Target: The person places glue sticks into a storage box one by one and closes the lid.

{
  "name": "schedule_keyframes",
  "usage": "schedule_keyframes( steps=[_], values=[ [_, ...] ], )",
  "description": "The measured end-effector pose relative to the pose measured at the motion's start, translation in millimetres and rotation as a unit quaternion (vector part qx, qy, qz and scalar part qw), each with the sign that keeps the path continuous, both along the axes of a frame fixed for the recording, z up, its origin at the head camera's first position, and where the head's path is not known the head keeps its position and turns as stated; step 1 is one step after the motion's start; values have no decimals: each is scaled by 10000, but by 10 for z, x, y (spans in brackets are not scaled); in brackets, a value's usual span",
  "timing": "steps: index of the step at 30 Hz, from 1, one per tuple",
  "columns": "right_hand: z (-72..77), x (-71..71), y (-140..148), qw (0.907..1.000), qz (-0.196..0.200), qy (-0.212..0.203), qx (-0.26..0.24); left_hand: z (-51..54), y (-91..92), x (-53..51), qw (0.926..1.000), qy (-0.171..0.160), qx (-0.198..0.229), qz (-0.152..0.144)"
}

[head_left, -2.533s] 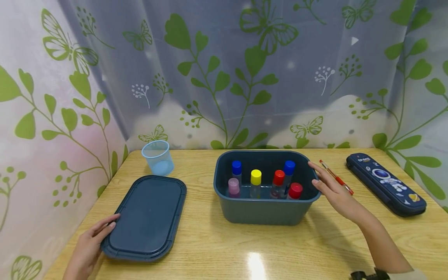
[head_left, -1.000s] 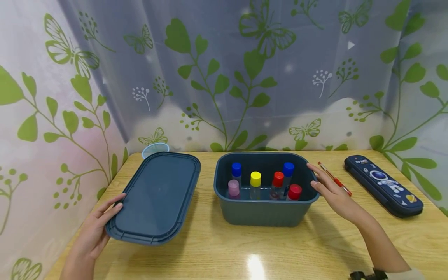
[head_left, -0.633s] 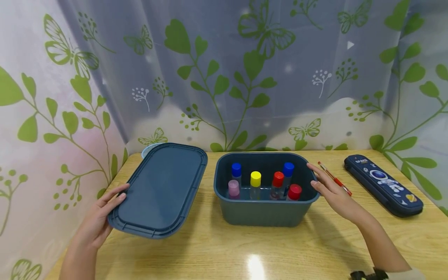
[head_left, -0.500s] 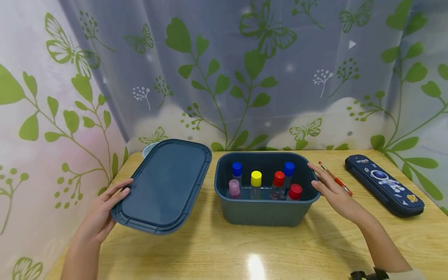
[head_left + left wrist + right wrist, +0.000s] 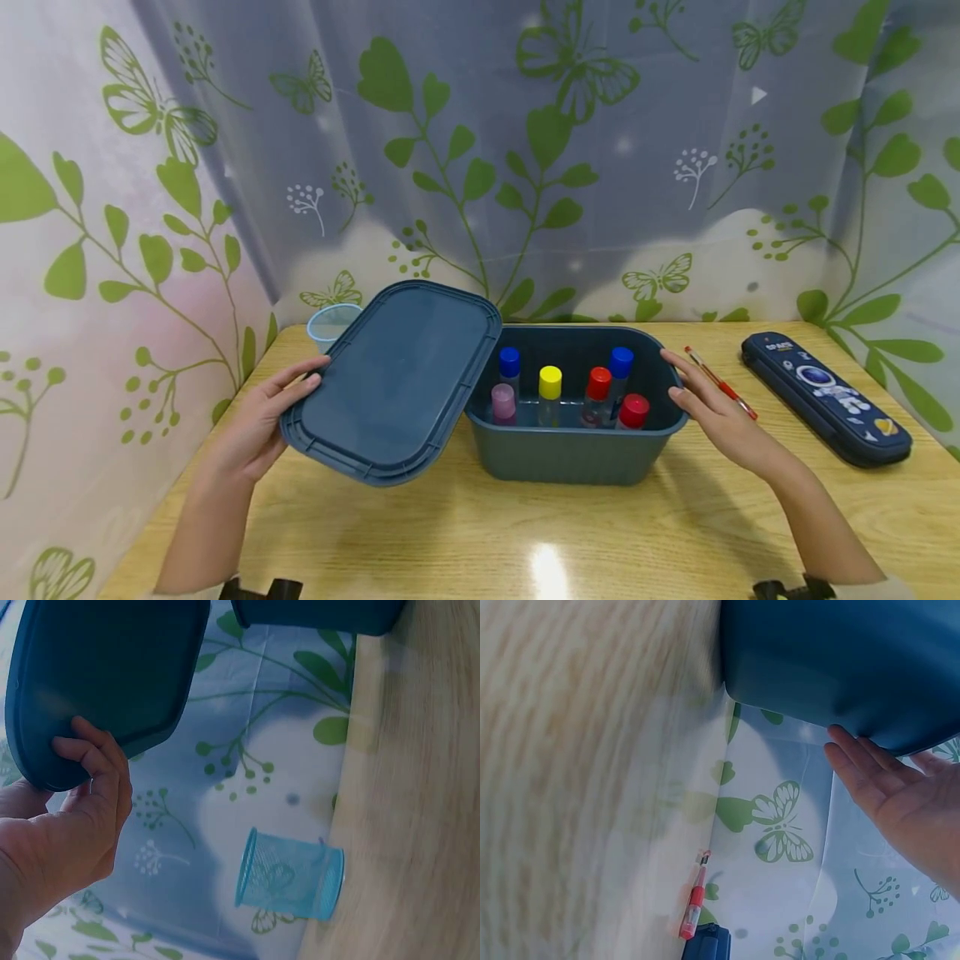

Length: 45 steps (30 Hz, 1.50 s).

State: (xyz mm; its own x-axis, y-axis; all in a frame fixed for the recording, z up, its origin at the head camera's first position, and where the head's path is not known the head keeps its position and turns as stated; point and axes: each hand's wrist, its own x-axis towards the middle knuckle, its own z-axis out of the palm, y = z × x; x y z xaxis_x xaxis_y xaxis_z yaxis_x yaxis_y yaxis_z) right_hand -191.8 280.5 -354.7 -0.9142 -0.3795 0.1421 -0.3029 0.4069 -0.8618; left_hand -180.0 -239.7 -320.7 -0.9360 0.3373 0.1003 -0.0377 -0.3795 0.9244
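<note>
A dark blue-green lid (image 5: 397, 379) is held up at a tilt by my left hand (image 5: 258, 417), which pinches its left edge. In the left wrist view the fingers (image 5: 101, 761) lie on the lid's underside and the thumb is at the rim. The lid's right edge overlaps the left end of the matching storage box (image 5: 570, 457) in the head view. Inside the box stand several small bottles with blue, yellow, red and pink caps, among them a yellow-capped bottle (image 5: 550, 383). My right hand (image 5: 723, 421) rests fairly straight fingers against the box's right end.
A light blue mesh cup (image 5: 289, 874) stands at the back left, partly behind the lid in the head view. A red pen (image 5: 722, 382) lies right of the box. Further right is a dark blue pencil case (image 5: 828, 396). A patterned curtain (image 5: 450, 167) closes off the back.
My left hand has lifted the lid off the table and carried it up and rightward to the box's left end. The right hand and the box have stayed in place.
</note>
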Motion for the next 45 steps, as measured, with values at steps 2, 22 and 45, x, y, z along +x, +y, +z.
schedule_keyframes(
  steps=[2,22,45],
  values=[
    [8,-1,0,10000,-17,-17,49,21,50,-30,10000,-31,-63,-34],
    [160,-52,10,9971,-170,414,615,246,471,-313,9984,-204,-503,-131],
    [890,-723,-488,9991,270,-178,-279,357,975,-584,9958,-267,-407,-773]
  ],
)
